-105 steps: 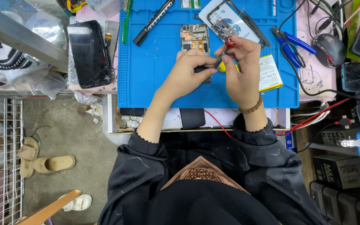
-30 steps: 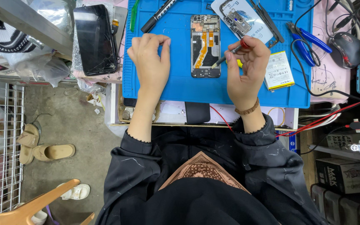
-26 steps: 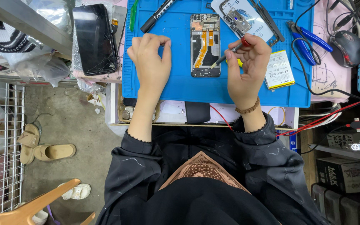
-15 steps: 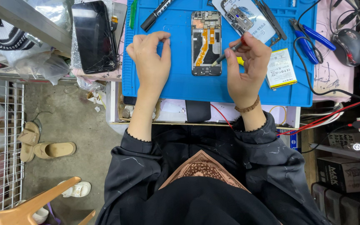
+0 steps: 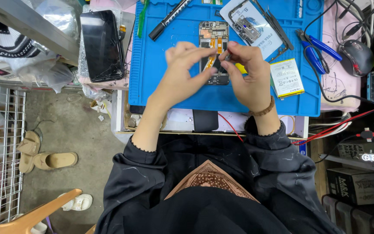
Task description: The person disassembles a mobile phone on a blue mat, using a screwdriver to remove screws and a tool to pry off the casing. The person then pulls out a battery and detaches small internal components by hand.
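Note:
An opened phone [image 5: 213,40] with bare circuit boards and orange flex cables lies on a blue work mat [image 5: 152,73]. My right hand [image 5: 249,76] is shut on a small screwdriver [image 5: 227,56] with a yellow handle, its tip over the phone's middle. My left hand [image 5: 182,71] hovers over the phone's left side. Its forefinger reaches toward the screwdriver tip and its thumb sits near the phone's lower edge, the two apart. Both hands hide the phone's lower half.
On the mat lie a black marker [image 5: 169,18], a phone back cover [image 5: 249,24], tweezers [image 5: 279,28], a white battery [image 5: 285,78] and blue pliers [image 5: 316,47]. A cracked black phone [image 5: 102,45] lies left, a mouse [image 5: 356,56] right. Sandals [image 5: 44,158] and a wire rack [image 5: 1,151] are below.
My left hand has moved right from the mat's left part to the phone. My right hand has brought the screwdriver tip onto the phone. The view has shifted slightly.

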